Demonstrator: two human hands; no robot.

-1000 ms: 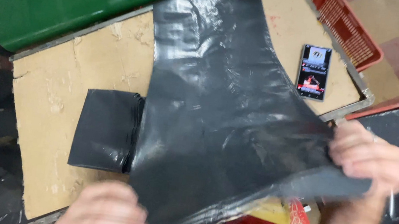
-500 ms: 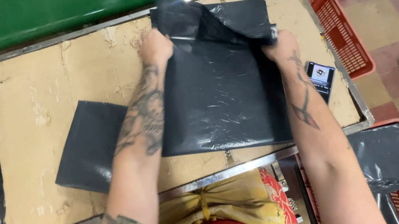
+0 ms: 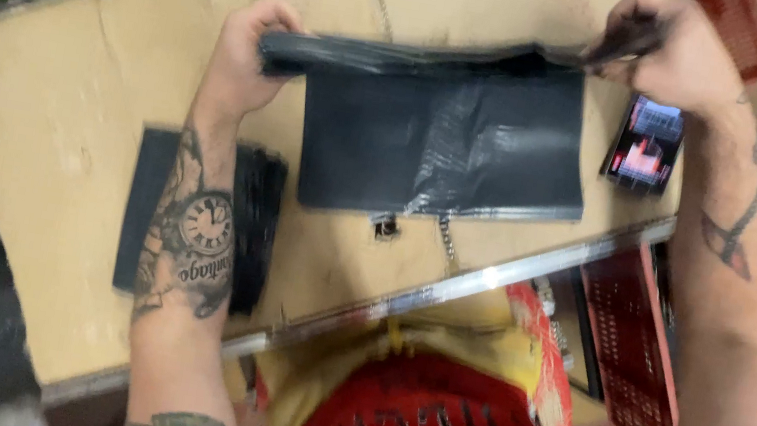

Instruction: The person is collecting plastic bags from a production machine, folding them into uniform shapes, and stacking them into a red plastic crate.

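Left hand and right hand each pinch shut on a black plastic bag's top corners, a phone, somewhat blurred, at its three o'clock.

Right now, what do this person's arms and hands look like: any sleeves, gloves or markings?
Both arms are bare, with no sleeves or gloves. The left hand leads into a forearm with a large clock-face tattoo and lettering below it, plus another tattoo near the elbow. The right hand has a forearm with a smaller dark line tattoo. No rings or watch are visible.
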